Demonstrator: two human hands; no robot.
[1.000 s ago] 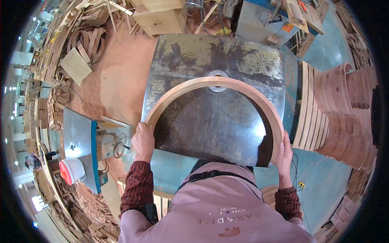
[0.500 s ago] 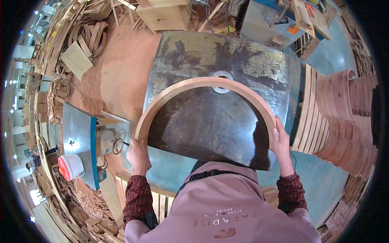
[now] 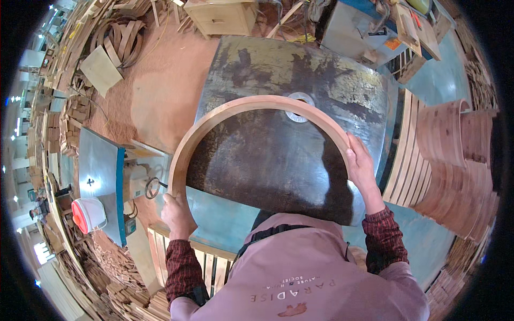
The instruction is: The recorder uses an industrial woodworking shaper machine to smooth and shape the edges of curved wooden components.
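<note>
A curved wooden arch (image 3: 235,107), roughly a half ring of pale reddish wood, spans the dark metal machine table (image 3: 289,187). My left hand (image 3: 178,215) is closed around its lower left end. On the other side, my right hand (image 3: 361,165) grips the arch's right part, fingers along the outer face. The top of the curve passes right beside a round silver metal disc (image 3: 297,113) set in the table, covering none or little of it. The arch's right end is hidden behind my right hand and wrist.
At the right, a stack of curved wooden pieces (image 3: 441,134) stands beside a slatted wooden rack (image 3: 409,160). A white bucket with a red lid (image 3: 90,215) sits on a smaller metal table (image 3: 100,171) at the left, with a handwheel (image 3: 153,188) nearby. A wooden cabinet (image 3: 219,18) stands beyond.
The arch has shifted left and turned counterclockwise. My right hand has moved up and left with it, my left hand down and slightly left. The whole view has also tilted a little.
</note>
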